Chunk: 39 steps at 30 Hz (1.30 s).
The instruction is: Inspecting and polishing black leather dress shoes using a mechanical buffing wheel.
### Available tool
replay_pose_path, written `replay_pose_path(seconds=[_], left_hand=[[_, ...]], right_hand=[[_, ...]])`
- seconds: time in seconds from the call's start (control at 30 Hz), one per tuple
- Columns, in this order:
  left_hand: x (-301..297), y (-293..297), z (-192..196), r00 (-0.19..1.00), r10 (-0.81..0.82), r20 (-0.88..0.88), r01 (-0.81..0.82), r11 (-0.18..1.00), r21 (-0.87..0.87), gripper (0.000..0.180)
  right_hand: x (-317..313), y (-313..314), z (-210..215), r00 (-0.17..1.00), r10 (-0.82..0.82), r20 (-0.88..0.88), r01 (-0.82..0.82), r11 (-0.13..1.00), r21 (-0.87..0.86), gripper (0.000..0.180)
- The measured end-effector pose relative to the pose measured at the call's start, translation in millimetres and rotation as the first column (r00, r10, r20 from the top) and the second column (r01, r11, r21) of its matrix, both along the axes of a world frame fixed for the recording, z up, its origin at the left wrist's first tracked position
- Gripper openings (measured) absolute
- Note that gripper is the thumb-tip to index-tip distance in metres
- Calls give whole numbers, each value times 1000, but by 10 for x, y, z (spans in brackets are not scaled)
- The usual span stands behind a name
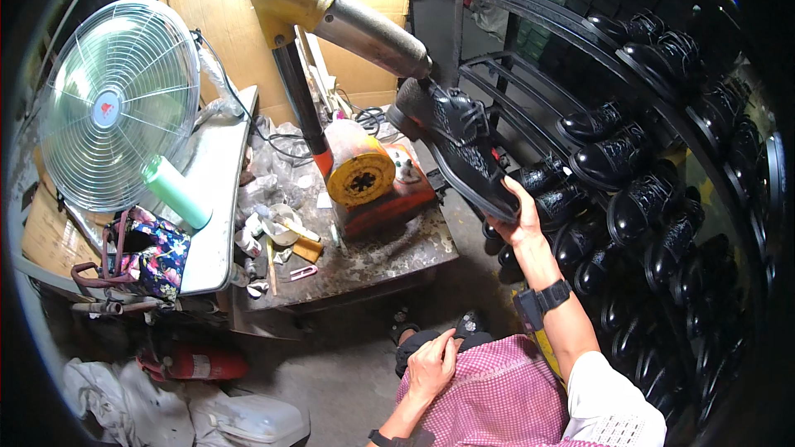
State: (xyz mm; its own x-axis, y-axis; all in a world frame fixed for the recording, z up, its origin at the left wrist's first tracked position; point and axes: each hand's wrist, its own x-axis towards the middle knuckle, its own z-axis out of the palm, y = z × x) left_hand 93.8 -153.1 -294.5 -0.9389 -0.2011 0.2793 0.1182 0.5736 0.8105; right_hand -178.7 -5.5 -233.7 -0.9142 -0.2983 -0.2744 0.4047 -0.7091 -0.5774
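Observation:
My right hand [523, 213] is closed round the toe of a black lace-up shoe [474, 167], to the right of the bench. The shoe is tilted, its heel up and to the left. Its opening is close to the end of a metal tube [373, 36] on a yellow elbow [290, 2]; whether they touch I cannot tell. A black pipe links that elbow to an orange and yellow blower-like machine [362, 180] on the bench. My left hand [432, 364] rests on my lap against a pink checked apron [497, 385], fingers loosely stretched, with nothing visible in it.
Racks of glossy black shoes [609, 157] fill the right side. On the stained workbench [389, 265] lie plastic bags, cups and small tools. At left are a large fan [116, 103], a green bottle [175, 190], a floral bag [157, 257] and a red cylinder [195, 364].

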Motion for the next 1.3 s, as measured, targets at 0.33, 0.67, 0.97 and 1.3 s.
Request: replay_pose_path(seconds=[0.33, 0.67, 0.97, 1.3], left_hand=[[8, -27, 13, 1000, 12, 13, -12, 1000, 10, 19], [8, -33, 43, 995, 7, 97, -21, 990, 142, 20], [-457, -176, 449, 909, -404, 99, -38, 157, 987, 65], [-620, 274, 492, 836, -209, 508, -361, 487, 795, 50]], right_hand=[[-272, -264, 125, 998, 51, 21, -50, 997, -55, 34], [952, 766, -521, 982, 97, 162, -92, 995, -41, 27], [2001, 1654, -515, 928, 315, -201, -243, 917, 316, 84], [2555, 1969, -505, 926, -113, 359, -1, 953, 303, 46]])
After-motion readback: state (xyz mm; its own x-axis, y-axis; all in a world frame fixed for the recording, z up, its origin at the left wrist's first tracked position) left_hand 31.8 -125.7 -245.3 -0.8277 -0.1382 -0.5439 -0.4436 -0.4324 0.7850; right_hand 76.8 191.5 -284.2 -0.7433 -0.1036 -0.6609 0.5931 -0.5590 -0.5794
